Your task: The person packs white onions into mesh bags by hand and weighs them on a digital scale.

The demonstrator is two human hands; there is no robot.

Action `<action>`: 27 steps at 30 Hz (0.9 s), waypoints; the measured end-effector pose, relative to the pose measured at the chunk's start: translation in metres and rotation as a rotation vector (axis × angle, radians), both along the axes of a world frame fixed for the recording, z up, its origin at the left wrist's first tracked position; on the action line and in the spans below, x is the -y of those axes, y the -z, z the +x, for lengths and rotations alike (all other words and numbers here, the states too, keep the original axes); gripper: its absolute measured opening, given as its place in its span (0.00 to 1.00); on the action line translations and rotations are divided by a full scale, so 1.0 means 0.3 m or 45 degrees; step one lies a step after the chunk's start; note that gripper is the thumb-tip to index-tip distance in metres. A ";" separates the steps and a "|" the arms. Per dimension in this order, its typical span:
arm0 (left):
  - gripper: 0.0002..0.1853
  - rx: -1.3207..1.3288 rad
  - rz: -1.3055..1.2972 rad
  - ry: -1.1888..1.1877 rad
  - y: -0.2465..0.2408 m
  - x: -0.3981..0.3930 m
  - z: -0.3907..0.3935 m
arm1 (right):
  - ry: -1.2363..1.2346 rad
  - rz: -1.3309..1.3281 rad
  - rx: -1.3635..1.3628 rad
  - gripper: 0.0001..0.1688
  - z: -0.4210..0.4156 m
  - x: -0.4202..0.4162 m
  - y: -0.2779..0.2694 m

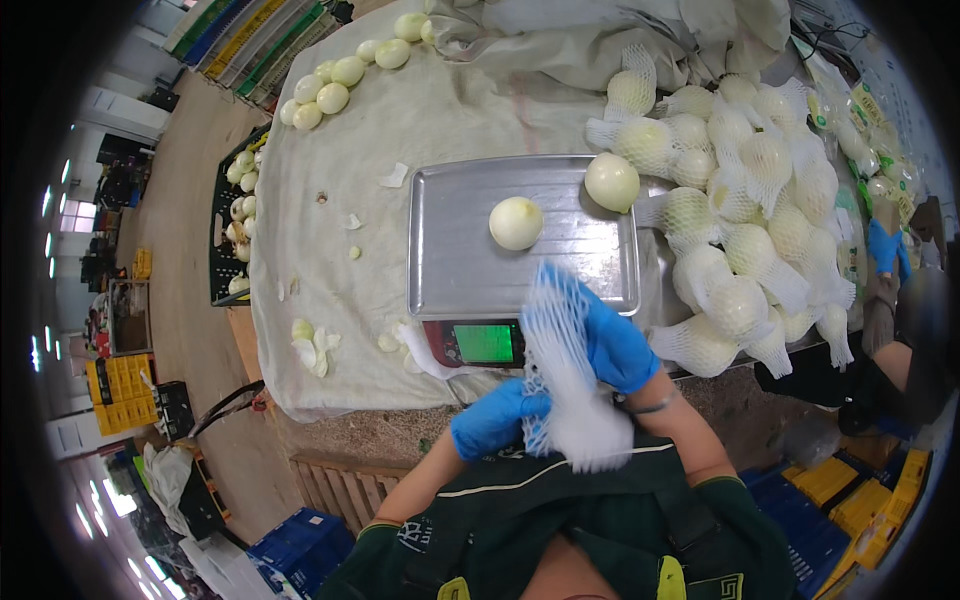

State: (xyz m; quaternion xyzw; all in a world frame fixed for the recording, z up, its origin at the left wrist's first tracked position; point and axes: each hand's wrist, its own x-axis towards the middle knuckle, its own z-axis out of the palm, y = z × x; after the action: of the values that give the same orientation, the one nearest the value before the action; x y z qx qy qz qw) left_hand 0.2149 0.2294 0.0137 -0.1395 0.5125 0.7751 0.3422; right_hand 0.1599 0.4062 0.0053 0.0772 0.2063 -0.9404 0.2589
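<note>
My left hand [491,420], in a blue glove, pinches the side of a white foam net sleeve [562,367]. My gloved right hand [621,346] is on the sleeve's other side, its fingertips showing through the mesh at the upper end. The sleeve is stretched there, blurred and bunched lower down; I see no onion in it. Just beyond my hands is a weighing scale with a metal pan [450,255] and a lit green display [484,343]. One peeled onion [516,223] sits mid-pan, and another peeled onion [612,183] is at its right edge.
Netted onions [739,307] are heaped right of the scale. Loose peeled onions [347,71] line the cloth-covered table's [360,180] far left edge. Peel scraps [316,351] lie nearer. A black crate [225,262] holds more onions. At far right are a co-worker's gloved hands [885,246] and bagged onions [889,180].
</note>
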 end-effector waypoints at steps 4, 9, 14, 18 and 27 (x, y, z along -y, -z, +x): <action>0.14 -0.305 -0.429 -0.473 0.149 0.117 -0.273 | -0.233 1.582 -0.468 0.25 -0.167 -0.068 0.108; 0.16 -0.610 -0.902 -0.112 0.212 0.083 -0.604 | -0.122 1.456 -0.665 0.20 -0.425 -0.019 0.200; 0.20 -0.949 -0.977 0.060 -0.007 -0.129 -0.591 | 0.288 0.781 -0.229 0.22 -0.173 -0.119 0.103; 0.27 -1.668 -1.679 0.539 0.033 -0.333 -0.717 | 0.660 0.173 0.109 0.23 -0.097 -0.090 0.174; 0.21 -0.921 -1.079 0.799 -0.070 -0.285 -0.854 | 0.500 1.161 -0.598 0.21 -0.219 -0.222 0.100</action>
State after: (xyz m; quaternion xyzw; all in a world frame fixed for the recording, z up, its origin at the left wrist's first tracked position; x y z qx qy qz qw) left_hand -0.0414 0.3149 0.0347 0.1644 0.8742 0.3661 0.2734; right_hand 0.0941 0.4727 -0.0245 0.0066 0.6268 -0.7784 -0.0342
